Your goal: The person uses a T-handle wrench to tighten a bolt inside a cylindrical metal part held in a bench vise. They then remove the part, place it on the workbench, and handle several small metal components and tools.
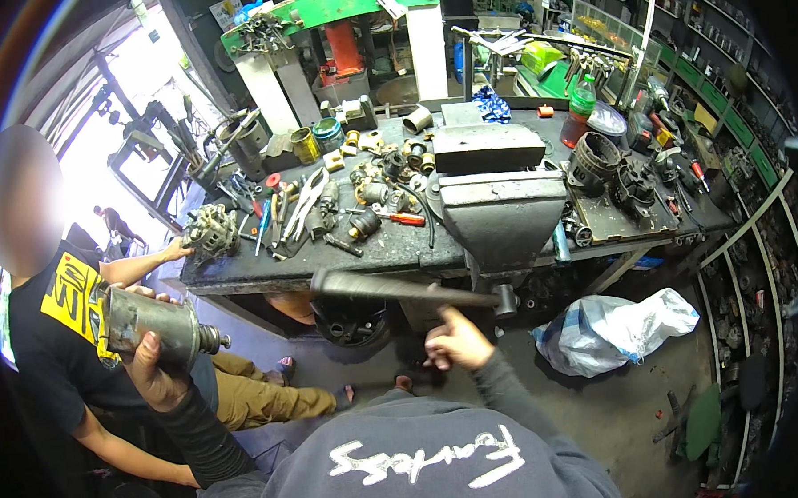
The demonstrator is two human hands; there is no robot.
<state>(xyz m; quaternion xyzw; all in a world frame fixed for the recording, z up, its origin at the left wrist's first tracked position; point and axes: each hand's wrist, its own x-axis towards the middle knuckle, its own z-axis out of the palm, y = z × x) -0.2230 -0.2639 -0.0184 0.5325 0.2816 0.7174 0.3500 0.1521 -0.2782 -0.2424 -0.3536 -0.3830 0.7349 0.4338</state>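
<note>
My left hand (158, 371) holds up a starter motor (173, 327), a grey metal cylinder with a stepped shaft end pointing right. Part of my grip is hidden behind the motor. My right hand (456, 340) is empty, index finger stretched toward a dark bar (401, 291) blurred by motion; the other fingers are partly curled. The bar reaches the screw end of a large grey bench vise (504, 204). I cannot tell whether my finger touches the bar. To the left, a co-worker's hand (178, 250) rests at an alternator (211, 232) on the bench.
The workbench (266, 271) carries pliers (306, 204), a red-handled screwdriver (407, 219), several small motor parts, and a bottle (580, 112) of red liquid. A white sack (599, 334) lies on the floor at right. The co-worker (74, 352) stands close at my left. Shelves line the right side.
</note>
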